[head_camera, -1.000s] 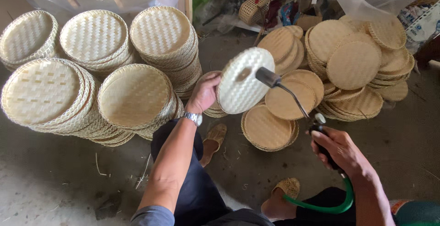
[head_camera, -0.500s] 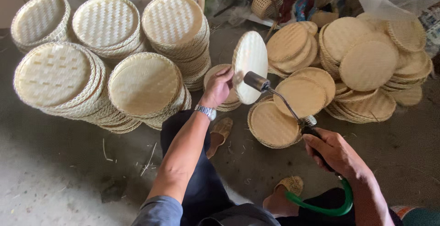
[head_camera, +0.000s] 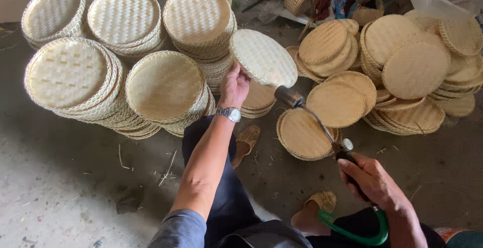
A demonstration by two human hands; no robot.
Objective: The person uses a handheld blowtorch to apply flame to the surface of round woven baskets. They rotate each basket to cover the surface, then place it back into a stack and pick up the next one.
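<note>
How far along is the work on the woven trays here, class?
Looks done: pale woven trays stacked rim-up on the left, judging by their lighter colour. In hand: the left hand holds one pale tray by its edge, while the right hand points a metal nozzle tool with a green hose at it. Left, probably: the browner trays piled bottom-up on the right.

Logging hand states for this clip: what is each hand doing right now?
Left hand: closed on the woven bamboo tray.
Right hand: closed on the torch handle.
</note>
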